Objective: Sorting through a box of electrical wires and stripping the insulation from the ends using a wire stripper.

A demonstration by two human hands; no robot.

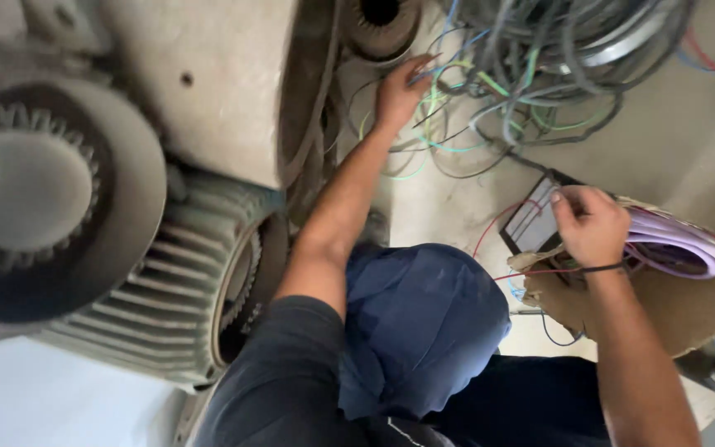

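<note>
Now the left hand (400, 93) is stretched far forward, its fingers spread loosely into a tangle of wires (531, 70) on the floor, touching thin green and blue ones without a clear grasp. Closer in, the right hand (591, 225) is bent at the wrist and closed around a bundle of purple cables (679, 247), lying over a piece of cardboard (664, 306). Just beside its fingertips is a small dark flat device (530, 222).

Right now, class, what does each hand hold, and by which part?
The right hand pinches the top edge of a flat dark-framed panel. The left hand touches tangled coloured wires; any grip there cannot be told.
</note>
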